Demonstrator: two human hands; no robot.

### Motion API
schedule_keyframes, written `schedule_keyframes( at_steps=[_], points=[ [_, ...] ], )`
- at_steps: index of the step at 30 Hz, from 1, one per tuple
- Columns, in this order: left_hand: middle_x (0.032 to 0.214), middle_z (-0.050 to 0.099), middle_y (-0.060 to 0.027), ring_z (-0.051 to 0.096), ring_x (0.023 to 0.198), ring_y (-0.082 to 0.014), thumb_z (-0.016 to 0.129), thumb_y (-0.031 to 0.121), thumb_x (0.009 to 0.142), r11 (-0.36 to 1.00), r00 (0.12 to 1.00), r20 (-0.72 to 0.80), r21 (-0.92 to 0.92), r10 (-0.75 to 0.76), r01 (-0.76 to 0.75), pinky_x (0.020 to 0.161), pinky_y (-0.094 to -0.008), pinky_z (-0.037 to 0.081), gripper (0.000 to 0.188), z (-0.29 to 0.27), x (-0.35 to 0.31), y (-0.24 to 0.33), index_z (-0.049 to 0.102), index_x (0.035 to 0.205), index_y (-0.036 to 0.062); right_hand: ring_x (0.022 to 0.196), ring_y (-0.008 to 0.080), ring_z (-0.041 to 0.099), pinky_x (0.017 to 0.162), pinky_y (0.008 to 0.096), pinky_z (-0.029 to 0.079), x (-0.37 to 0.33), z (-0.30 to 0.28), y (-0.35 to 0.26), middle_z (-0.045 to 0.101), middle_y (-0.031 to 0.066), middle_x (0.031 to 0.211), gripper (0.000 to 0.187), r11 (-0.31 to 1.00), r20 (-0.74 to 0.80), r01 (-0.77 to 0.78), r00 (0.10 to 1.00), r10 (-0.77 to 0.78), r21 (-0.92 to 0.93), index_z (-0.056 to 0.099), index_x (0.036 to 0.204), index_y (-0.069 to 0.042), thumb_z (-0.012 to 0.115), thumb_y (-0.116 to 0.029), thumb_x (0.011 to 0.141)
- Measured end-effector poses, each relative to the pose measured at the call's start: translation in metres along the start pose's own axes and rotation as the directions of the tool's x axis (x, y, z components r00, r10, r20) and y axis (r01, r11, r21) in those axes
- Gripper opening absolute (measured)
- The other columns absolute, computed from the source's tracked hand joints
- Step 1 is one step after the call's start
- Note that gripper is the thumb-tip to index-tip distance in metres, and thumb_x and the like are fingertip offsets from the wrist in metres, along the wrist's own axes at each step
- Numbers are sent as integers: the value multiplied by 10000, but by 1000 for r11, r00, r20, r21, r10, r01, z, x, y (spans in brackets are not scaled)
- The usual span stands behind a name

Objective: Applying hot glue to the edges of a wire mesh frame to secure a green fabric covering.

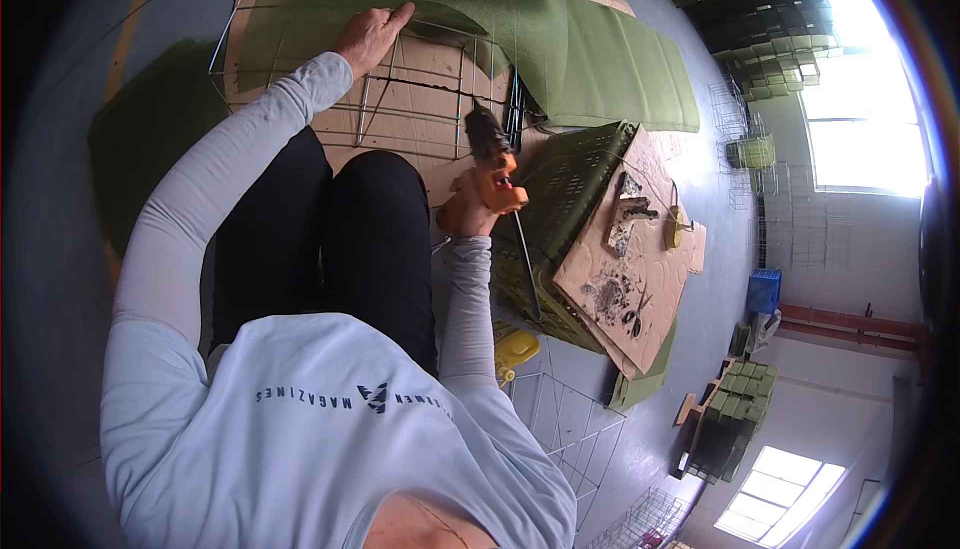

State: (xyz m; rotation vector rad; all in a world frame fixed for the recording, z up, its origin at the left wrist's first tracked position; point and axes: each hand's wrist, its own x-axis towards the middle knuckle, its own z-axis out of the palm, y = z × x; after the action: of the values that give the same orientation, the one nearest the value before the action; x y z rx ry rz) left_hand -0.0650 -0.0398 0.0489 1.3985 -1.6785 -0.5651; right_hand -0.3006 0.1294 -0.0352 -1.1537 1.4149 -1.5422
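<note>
My left hand [372, 41] is closed at the edge of a green mesh fabric [600, 59], by a wire frame [364, 99]. The fabric lies over the frame's far part; my fingertips are partly hidden. Wrapped round an orange and black glue gun [500, 185] is my right hand [464, 209]. The gun's dark nozzle points away from me, over the right part of the wire frame. A long black glue stick [526, 267] sticks out of its back toward me. Cardboard [425, 134] lies beneath the frame, just beyond my knees.
Right of me stands a green crate [545, 219] topped with a cardboard sheet [590, 264], bearing scissors [637, 317], a blackened block [628, 214] and a yellow roll [676, 226]. A yellow object [515, 347] and a wire frame [570, 429] are near my right elbow.
</note>
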Motion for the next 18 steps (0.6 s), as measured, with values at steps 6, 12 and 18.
schedule_keyframes(
  at_steps=[6, 12, 18],
  points=[
    [545, 504, -207, 522, 533, -343, 330, 525, 860, 999, 998, -54, -19, 30, -31, 565, -406, 418, 647, 5, 0, -3, 518, 603, -39, 648, 131, 531, 589, 273, 442, 25, -69, 56, 534, 45, 821, 407, 994, -390, -17, 919, 58, 109, 394, 1071, -41, 602, -64, 723],
    [616, 495, -212, 489, 589, -350, 347, 483, 873, 999, 998, 54, 5, -33, 33, 583, -388, 384, 578, 0, -2, -3, 511, 708, -47, 615, 142, 536, 534, 260, 450, 30, -63, 14, 527, 54, 812, 403, 956, -304, -27, 945, 119, 291, 387, 1066, -72, 600, -45, 724],
    [617, 496, -215, 496, 593, -352, 345, 486, 872, 1000, 999, 40, -8, -26, 26, 588, -391, 386, 587, 2, -2, 0, 508, 700, -50, 577, 152, 523, 501, 270, 442, 35, -66, 16, 516, 50, 773, 390, 949, -318, -4, 942, 109, 314, 387, 1054, -89, 586, -30, 724]
  ],
)
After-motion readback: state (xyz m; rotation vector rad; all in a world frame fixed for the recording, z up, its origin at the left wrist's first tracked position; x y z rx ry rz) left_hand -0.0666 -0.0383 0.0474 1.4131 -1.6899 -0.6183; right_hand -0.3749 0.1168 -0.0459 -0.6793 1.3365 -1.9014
